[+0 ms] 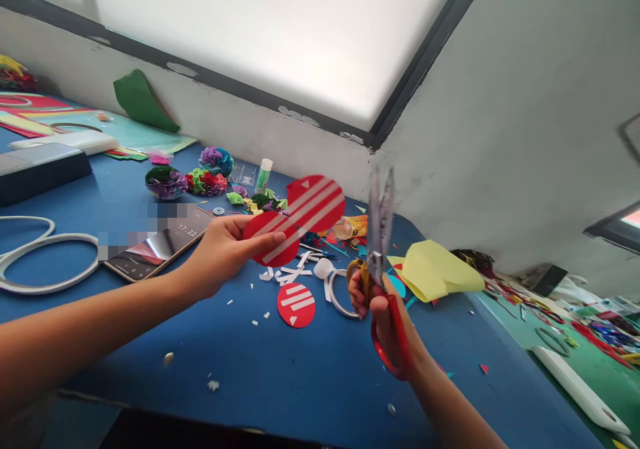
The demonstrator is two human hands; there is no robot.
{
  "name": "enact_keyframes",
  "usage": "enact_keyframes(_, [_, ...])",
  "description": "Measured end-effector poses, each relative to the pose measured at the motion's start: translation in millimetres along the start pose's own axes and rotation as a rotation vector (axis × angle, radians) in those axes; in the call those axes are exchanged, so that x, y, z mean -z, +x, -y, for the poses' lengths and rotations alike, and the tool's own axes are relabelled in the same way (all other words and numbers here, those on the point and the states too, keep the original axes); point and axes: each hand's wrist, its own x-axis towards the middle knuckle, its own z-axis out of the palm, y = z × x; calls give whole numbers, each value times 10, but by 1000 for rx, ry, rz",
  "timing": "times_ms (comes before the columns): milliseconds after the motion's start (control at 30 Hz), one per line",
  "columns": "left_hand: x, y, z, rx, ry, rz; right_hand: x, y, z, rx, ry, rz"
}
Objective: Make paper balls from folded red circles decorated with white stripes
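Between the thumb and fingers of my left hand (225,249) is a red paper piece (317,204) made of two joined rounded lobes with pale diagonal stripes. My right hand (383,309) grips scissors (377,256) by their red and yellow handles, blades pointing up and slightly apart, to the right of the paper and not touching it. A smaller red disc (296,306) with white stripes lies on the blue table below the held paper. White paper strips (295,271) and a white ring (343,296) lie between my hands.
A phone (163,244) and white hoops (50,262) lie at the left. Behind are paper flowers (166,181), a glue stick (263,176) and colored scraps. Yellow paper (440,270) sits on the right, near a green table (550,369) with more craft items. A wall borders the back.
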Motion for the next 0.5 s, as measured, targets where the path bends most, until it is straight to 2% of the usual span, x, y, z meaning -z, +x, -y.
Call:
enact_keyframes(133, [15,-19,-56,-163,-16,-146,5,9,-2,-19,-163,109])
enact_keyframes(267, [14,-38,-105,-219,-21,-205,-16,18,41,-26,-370,240])
enact_keyframes(400, [8,-45,-80,-208,24,-206,-63,-2,101,-27,-410,285])
enact_keyframes(500, [-8,-75,-29,-199,52,-155,-93,-28,139,-50,-361,316])
